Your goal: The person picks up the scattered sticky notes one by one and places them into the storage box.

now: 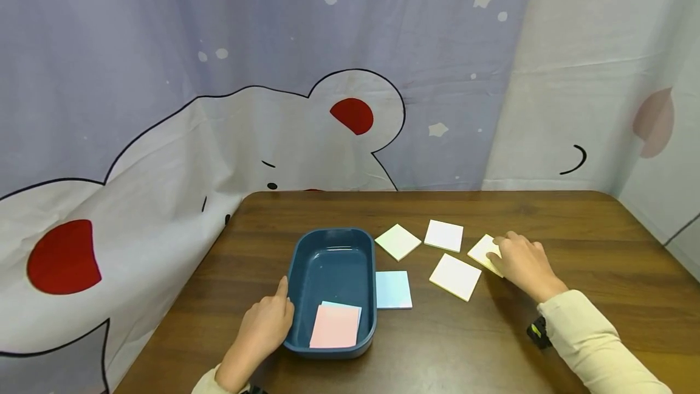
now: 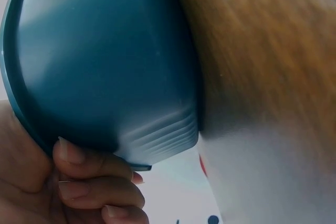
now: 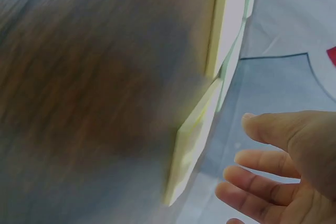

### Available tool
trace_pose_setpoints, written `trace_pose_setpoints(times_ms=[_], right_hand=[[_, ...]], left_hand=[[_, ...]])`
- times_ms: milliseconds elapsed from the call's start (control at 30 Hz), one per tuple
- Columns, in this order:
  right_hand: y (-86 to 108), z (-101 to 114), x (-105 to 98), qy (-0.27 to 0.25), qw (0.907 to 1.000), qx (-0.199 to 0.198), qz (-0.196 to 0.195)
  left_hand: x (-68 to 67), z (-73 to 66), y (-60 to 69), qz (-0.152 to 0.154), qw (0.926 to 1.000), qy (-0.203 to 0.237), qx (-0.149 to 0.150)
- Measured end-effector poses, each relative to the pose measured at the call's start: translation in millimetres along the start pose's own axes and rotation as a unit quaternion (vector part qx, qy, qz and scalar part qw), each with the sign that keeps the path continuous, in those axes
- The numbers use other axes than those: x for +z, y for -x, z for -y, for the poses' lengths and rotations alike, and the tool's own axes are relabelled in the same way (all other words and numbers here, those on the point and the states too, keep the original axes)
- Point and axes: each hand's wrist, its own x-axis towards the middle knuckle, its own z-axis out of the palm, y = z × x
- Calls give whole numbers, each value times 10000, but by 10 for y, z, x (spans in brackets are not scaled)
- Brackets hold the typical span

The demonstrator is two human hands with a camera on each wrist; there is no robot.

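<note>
My left hand [image 1: 265,324] holds the left rim of a dark blue plastic bin [image 1: 295,260]; in the left wrist view its curled fingers [image 2: 97,192] lie against the bin's outer wall. Inside the bin, a pink sticky-note pad [image 1: 335,327] partly covers a light blue one [image 1: 358,315]. On the right of the table, my right hand [image 1: 525,263] is over a pale yellow sticky-note pad [image 1: 482,251]. The right wrist view shows those fingers [image 3: 257,190] loosely spread and apart from the yellow pad [image 3: 191,145].
Between bin and right hand lie a pale green pad [image 1: 398,242], two whitish pads [image 1: 444,236] and a light blue pad [image 1: 394,290] beside the bin's right wall. They rest on a brown wooden table [image 1: 590,230]. A printed curtain [image 1: 437,47] hangs behind.
</note>
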Motion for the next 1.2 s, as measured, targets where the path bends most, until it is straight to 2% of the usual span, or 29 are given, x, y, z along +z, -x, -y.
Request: trace_pose_setpoints(times_ms=[300, 633, 833, 1200], right_hand=[[22, -214, 50, -227, 9975, 410, 530], [1, -288, 103, -508, 9904, 673, 1091], [-5, -296, 116, -375, 9901, 696, 1158], [-43, -279, 81, -518, 9882, 658, 1284]], left_hand=[[23, 4, 19, 17, 10000, 45, -19], [22, -1, 34, 34, 10000, 61, -59], [11, 6, 28, -6, 10000, 5, -17], [6, 16, 13, -73, 10000, -27, 29]])
